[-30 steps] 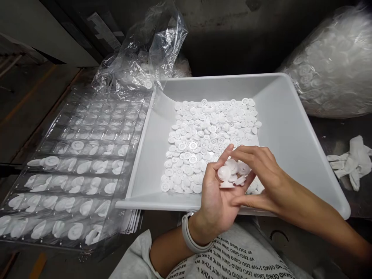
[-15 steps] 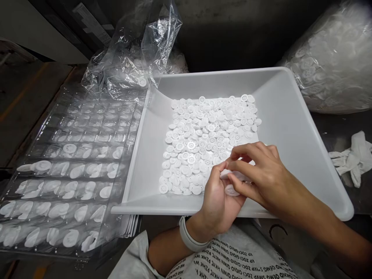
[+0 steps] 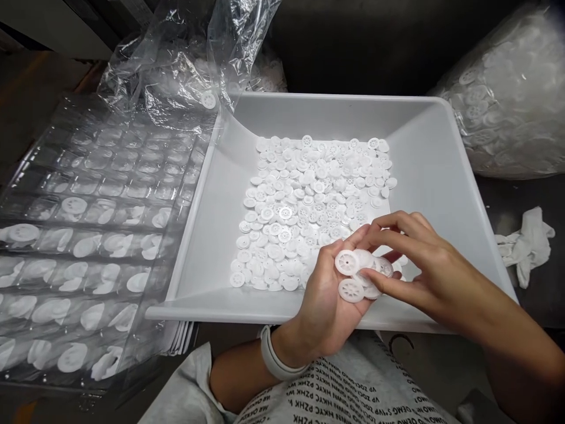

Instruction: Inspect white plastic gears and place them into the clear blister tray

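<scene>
Several white plastic gear wheels lie overlapping in the cupped palm and fingers of my left hand. From the right, my right hand reaches over them, its thumb pressed on the wheels and its other fingers curled behind; those fingertips are partly hidden. Both hands are above the near right part of a white plastic bin. In its bottom, a loose pile of like white wheels is spread in a single broad patch.
To the left, clear blister trays hold white parts in their nearer pockets. Behind them sits an open clear bag of white parts. A full plastic bag of wheels stands at the back right, with a white glove-like cloth below it.
The wheels in my left palm have turned from nearly edge-on to face-up and fanned out. My right fingers have spread a little and shifted right. The camera view has shifted slightly.
</scene>
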Motion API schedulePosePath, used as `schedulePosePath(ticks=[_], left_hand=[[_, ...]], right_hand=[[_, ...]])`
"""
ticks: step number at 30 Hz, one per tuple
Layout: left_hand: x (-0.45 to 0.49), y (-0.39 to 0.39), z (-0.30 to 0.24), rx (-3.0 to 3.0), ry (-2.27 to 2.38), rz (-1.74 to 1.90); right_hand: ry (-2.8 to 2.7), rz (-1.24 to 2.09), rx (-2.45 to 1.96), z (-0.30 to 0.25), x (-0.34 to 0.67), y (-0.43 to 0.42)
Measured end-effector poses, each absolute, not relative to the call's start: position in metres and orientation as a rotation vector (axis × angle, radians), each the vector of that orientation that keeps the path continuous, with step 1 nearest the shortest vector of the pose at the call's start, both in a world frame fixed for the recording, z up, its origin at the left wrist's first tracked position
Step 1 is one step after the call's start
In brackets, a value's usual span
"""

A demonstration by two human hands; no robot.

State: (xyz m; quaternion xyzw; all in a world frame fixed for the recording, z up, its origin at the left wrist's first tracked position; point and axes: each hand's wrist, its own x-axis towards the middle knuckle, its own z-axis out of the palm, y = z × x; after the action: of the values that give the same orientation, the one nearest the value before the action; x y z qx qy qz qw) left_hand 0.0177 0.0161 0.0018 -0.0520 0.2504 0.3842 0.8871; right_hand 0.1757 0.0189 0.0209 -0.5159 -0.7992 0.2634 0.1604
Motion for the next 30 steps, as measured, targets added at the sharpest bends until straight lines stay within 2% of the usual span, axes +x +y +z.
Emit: schedulePosePath(ticks=[10, 30], left_hand=[[0.021, 0.016, 0.002, -0.064, 0.57, 0.748], [0.019, 0.013, -0.002, -0.03, 0.568, 0.733]], right_hand=[[-2.096, 0.421, -1.652, 0.019, 0.169, 0.025], [-1.758, 0.826, -1.722, 0.011, 0.169, -0.009]])
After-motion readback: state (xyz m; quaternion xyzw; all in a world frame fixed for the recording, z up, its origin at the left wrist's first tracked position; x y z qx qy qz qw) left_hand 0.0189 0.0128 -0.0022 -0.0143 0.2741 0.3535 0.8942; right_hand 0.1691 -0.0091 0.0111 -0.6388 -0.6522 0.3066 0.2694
